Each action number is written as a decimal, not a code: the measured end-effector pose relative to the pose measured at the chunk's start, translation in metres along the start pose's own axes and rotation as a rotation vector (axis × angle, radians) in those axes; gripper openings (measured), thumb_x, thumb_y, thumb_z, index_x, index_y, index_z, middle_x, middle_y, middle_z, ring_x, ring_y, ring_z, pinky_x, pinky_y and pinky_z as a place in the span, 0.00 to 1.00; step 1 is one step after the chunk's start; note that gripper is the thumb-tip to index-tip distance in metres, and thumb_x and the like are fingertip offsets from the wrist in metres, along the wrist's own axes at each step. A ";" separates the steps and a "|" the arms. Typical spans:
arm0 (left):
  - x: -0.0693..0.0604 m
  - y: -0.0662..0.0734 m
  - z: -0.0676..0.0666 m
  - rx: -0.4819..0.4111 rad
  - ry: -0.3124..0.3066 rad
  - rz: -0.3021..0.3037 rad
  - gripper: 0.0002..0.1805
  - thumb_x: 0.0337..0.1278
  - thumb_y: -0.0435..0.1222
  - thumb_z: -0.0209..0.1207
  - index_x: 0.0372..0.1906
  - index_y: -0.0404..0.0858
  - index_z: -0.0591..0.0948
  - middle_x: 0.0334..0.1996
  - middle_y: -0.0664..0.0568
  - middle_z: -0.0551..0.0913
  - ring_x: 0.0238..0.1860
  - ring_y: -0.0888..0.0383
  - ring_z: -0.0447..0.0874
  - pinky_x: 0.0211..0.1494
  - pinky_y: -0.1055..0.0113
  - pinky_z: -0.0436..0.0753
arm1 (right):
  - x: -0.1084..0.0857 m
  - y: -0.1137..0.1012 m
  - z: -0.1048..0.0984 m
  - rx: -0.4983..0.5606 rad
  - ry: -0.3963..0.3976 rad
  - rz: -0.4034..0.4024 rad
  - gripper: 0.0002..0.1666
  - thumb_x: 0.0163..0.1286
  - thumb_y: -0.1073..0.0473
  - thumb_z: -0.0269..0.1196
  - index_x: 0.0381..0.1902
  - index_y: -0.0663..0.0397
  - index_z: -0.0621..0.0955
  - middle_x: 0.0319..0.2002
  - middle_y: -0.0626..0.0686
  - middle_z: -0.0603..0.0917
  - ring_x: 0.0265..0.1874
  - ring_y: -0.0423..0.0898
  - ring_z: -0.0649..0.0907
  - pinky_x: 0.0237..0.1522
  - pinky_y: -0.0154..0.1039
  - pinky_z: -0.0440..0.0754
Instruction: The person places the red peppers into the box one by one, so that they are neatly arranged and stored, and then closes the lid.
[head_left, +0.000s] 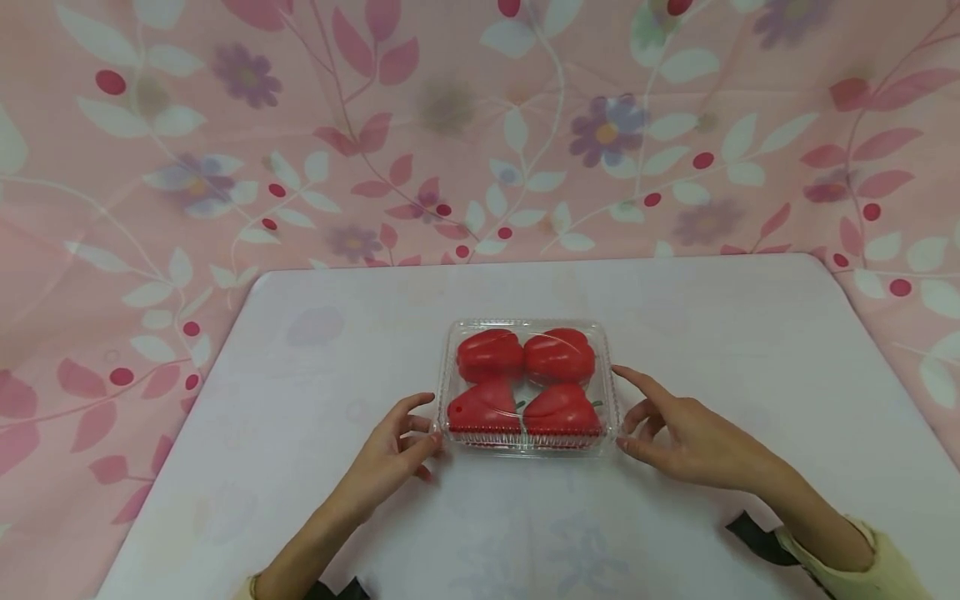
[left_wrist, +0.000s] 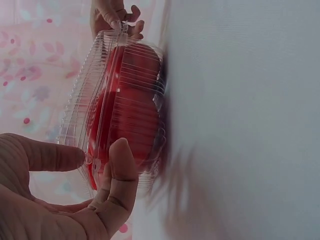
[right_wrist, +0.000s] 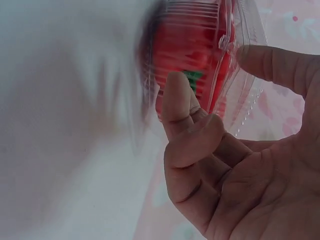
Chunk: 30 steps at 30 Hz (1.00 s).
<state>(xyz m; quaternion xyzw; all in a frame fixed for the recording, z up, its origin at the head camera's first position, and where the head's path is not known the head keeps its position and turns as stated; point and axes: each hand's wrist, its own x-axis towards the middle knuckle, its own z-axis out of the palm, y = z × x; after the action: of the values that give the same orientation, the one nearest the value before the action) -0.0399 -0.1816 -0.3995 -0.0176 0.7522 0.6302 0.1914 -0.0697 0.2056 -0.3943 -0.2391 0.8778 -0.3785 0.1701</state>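
Observation:
A clear plastic clamshell box (head_left: 528, 450) with its lid down holds several red bell peppers (head_left: 561, 357); a bit of green stem (right_wrist: 192, 79) shows through the wall in the right wrist view. At the box's left side, my left hand (head_left: 397, 454) grips the rim, its thumb (left_wrist: 60, 157) on the lid edge and curled fingers lower down. My right hand (head_left: 686, 437) holds the opposite side, thumb (right_wrist: 270, 62) at the rim tab and the other fingers bent beside the wall. Some fingertips are hidden behind the rim.
The box is over the middle of a white table (head_left: 360, 333) with rounded far corners. Behind the table hangs a pink floral cloth (head_left: 450, 125). Dark straps (head_left: 761, 537) show near both wrists.

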 end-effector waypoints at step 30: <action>0.014 -0.007 -0.015 -0.187 -0.156 -0.082 0.37 0.65 0.28 0.58 0.75 0.39 0.57 0.37 0.35 0.82 0.34 0.48 0.87 0.42 0.49 0.86 | 0.005 0.012 0.020 0.581 -0.073 -0.038 0.52 0.70 0.68 0.61 0.80 0.49 0.43 0.31 0.67 0.84 0.17 0.38 0.72 0.15 0.32 0.72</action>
<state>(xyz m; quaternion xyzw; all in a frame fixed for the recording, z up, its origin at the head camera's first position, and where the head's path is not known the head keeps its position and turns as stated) -0.0548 -0.1940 -0.4084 -0.0170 0.6716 0.6888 0.2725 -0.0681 0.1983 -0.4166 -0.2104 0.7212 -0.6083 0.2560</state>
